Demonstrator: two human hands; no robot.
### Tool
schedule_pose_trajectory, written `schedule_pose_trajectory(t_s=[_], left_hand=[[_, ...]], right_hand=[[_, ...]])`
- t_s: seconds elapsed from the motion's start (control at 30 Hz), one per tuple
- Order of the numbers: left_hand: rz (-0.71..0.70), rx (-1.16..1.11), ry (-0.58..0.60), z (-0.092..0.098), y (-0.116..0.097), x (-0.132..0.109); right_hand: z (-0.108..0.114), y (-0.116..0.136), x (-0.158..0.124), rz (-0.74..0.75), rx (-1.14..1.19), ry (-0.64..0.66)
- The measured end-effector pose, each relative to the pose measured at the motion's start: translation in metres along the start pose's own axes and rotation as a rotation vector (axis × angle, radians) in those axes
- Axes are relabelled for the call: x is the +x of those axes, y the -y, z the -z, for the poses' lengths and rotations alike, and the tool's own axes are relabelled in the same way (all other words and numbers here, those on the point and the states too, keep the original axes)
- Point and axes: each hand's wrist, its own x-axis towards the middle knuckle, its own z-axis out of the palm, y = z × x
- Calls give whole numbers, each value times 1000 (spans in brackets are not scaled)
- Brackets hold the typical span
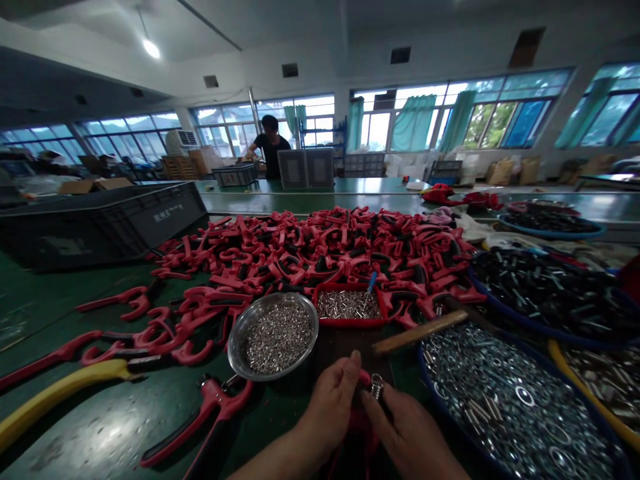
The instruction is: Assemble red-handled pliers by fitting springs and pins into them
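Observation:
My left hand (333, 400) is closed around a red plastic part (364, 378) near the bottom centre. Beside it, my right hand (405, 417) pinches a small metal spring (377, 387) against the same part. Much of the red part lies hidden in shadow under my hands. Just beyond my hands are a round metal bowl (278, 337) of small metal pins and a red tray (350, 323) of rivets with a blue-handled tool (373, 283). A wooden-handled hammer (420, 333) lies to the right of the tray.
Red clamp parts (320, 247) form a wide heap across the table. Assembled red pliers (215, 403) and a yellow handle (63, 397) lie left. A basin of springs and rings (515, 393) stands right, a black crate (100, 223) back left. A person (273, 150) stands beyond.

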Motion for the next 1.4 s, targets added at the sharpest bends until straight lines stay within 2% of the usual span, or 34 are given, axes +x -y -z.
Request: schedule_pose_trajectory(t_s=[0.13,0.23,0.4,0.57,0.7,0.93,1.0,1.1,1.2,1.3,1.4], left_hand=[[-9,54,-11,-1,4,0],[-25,132,4,1,6,0],[-81,295,56,5,3,0],[-88,371,28,6,-2,-6],[-112,461,48,8,-1,-13],[-111,604,-20,11,10,-6],[-127,649,12,13,7,2],[-168,730,92,19,-8,11],[-233,898,78,24,-23,7],[-291,1066,87,20,-20,-5],[-278,1115,21,11,-6,-12]], right_hand=[[-2,-1,-2,42,-104,-36],[-3,-1,-5,86,-118,-5],[-5,1,-6,148,-48,9],[-10,1,-7,187,42,14],[-10,8,-6,189,24,115],[-13,9,0,71,-34,169],[-15,6,4,53,67,139],[-14,2,13,-34,374,72],[-8,-4,20,-178,698,-34],[-7,-11,19,-324,748,-163],[-9,-17,12,-414,712,-143]])
